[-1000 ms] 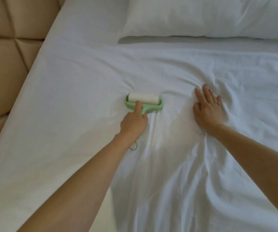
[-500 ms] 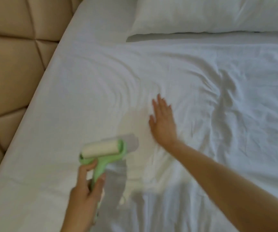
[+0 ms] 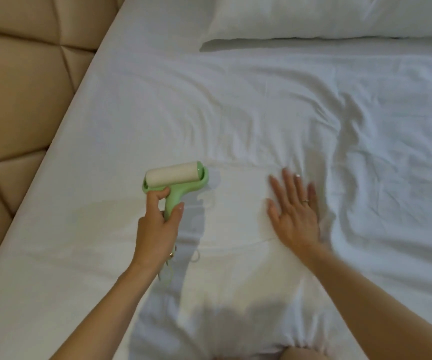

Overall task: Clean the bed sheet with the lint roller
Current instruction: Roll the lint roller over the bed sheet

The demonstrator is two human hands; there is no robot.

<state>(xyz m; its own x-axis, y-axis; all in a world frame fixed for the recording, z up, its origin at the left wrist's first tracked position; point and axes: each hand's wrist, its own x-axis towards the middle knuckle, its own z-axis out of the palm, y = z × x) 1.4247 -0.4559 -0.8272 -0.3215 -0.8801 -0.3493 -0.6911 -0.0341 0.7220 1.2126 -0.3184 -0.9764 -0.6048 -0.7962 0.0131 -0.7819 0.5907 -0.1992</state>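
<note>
Though the padded tan headboard (image 3: pixel 14 113) stands well left of the lint roller (image 3: pixel 174 179), the white bed sheet (image 3: pixel 157 113) spreads beneath everything else. My left hand (image 3: pixel 157 229) curls fingers and thumb round the roller's green handle, its white drum pointing away from me, its shadow falling just right of it. Further right of the roller, my right hand (image 3: pixel 294 214) lies flat on the wrinkled sheet, fingers straight and spread, holding nothing. Beyond the roller, up and right, lies a white pillow (image 3: pixel 326 16).
</note>
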